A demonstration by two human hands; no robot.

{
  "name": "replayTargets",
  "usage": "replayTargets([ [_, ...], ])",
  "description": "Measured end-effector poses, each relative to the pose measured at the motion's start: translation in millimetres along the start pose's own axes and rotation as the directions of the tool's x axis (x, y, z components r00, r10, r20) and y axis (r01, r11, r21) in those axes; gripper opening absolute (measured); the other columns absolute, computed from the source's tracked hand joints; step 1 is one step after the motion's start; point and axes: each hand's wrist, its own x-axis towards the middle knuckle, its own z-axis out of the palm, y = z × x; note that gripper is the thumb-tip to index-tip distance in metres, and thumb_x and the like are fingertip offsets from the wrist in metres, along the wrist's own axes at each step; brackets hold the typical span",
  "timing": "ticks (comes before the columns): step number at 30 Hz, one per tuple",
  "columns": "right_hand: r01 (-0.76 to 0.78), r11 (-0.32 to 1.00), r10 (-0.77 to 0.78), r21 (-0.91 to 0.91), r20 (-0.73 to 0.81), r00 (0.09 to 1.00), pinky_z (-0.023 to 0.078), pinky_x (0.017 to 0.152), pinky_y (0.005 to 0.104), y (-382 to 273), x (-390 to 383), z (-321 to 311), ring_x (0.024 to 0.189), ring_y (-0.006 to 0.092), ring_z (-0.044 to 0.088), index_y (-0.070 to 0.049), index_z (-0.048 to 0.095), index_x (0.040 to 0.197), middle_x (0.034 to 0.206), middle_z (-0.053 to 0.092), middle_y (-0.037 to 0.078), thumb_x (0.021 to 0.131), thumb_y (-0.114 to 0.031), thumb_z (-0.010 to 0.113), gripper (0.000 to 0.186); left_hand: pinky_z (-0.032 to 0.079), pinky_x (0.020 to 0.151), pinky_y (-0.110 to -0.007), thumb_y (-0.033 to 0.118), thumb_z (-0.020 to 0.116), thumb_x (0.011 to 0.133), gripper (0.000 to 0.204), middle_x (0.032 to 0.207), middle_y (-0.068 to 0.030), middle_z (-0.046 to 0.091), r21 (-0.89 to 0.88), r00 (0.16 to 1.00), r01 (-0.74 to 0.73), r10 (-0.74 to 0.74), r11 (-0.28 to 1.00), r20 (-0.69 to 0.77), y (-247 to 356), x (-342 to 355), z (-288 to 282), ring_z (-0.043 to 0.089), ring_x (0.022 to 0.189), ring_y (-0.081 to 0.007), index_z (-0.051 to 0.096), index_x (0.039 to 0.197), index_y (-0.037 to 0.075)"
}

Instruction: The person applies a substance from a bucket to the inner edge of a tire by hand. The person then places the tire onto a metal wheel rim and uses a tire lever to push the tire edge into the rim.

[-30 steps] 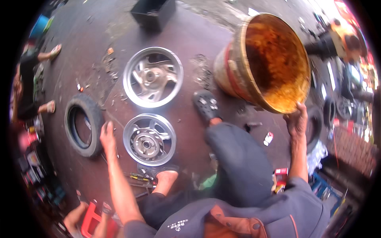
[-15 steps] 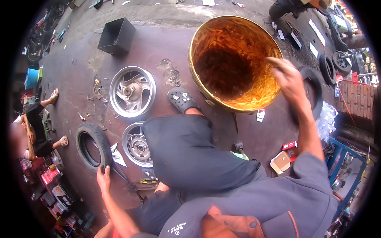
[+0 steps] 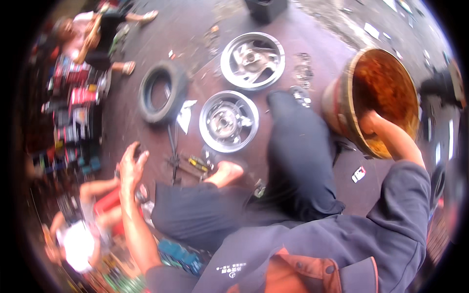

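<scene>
My left hand (image 3: 132, 163) is raised over the floor at lower left, fingers apart. My right hand (image 3: 372, 122) reaches over the rim into a large worn bucket (image 3: 334, 100) with an orange, stained inside; its fingers are hidden. Two silver wheel rims, one farther (image 3: 267, 69) and one nearer (image 3: 213, 122), lie flat in the middle beside a black tyre (image 3: 145, 105). A white cloth or paper (image 3: 184, 117), long dark tools (image 3: 174, 161) and yellow-handled tools (image 3: 195, 163) lie between my left hand and the rims.
A seated person (image 3: 80, 36) is at upper left, another person in white (image 3: 78, 244) at lower left. Cluttered stock and parts (image 3: 78, 124) line the left side. A black bin (image 3: 265, 7) is at the top. My bent legs (image 3: 298, 151) spread in front of me.
The view has turned, shifting the rims and tyre in the picture. My right hand has moved from the bucket's rim down inside it. My left hand's fingers remain apart.
</scene>
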Motion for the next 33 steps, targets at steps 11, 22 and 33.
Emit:
replayTargets([
  [11, 0.071, 0.702, 0.532, 0.708, -0.589, 0.608, 0.051, 0.078, 0.0360, 88.9, -89.1, -3.0, 0.091, 0.0269, 0.064, -0.002, 0.064, 0.111, 0.096, 0.068, 0.015, 0.085, -0.012, 0.051, 0.030, 0.049, 0.076, -0.027, 0.028, 0.071, 0.087, 0.045, 0.097, -0.0097, 0.068, -0.636, 0.831, 0.449, -0.555, 0.628, 0.038, -169.5, -89.1, 90.7, 0.063, 0.087, -0.0142, 0.061, 0.117, -0.004],
  [22, 0.356, 0.747, 0.639, 0.562, -0.754, -0.151, 0.046, 0.081, 0.0273, -29.2, -301.1, -279.7, 0.105, 0.0195, 0.060, -0.014, 0.048, 0.140, 0.135, 0.054, 0.012, 0.091, -0.031, 0.052, 0.052, 0.053, 0.065, -0.030, 0.027, 0.070, 0.085, 0.049, 0.098, -0.0153, 0.068, -0.892, 0.889, 0.409, -0.305, 0.193, 0.341, -98.1, 0.2, 316.5, 0.067, 0.082, -0.0195, 0.058, 0.119, -0.006],
  [33, 0.641, 0.160, 0.966, 0.751, -0.252, 0.053, 0.032, 0.110, 0.0414, -160.5, 11.4, -422.4, 0.129, 0.0366, 0.043, 0.007, 0.028, 0.141, 0.139, 0.043, 0.029, 0.080, -0.035, 0.070, 0.085, 0.051, 0.081, -0.035, 0.023, 0.066, 0.083, 0.041, 0.095, -0.0203, 0.069, -0.739, 0.897, 0.435, -0.322, 0.514, 0.304, -90.1, 41.1, 360.9, 0.067, 0.091, -0.0266, 0.062, 0.111, -0.007],
])
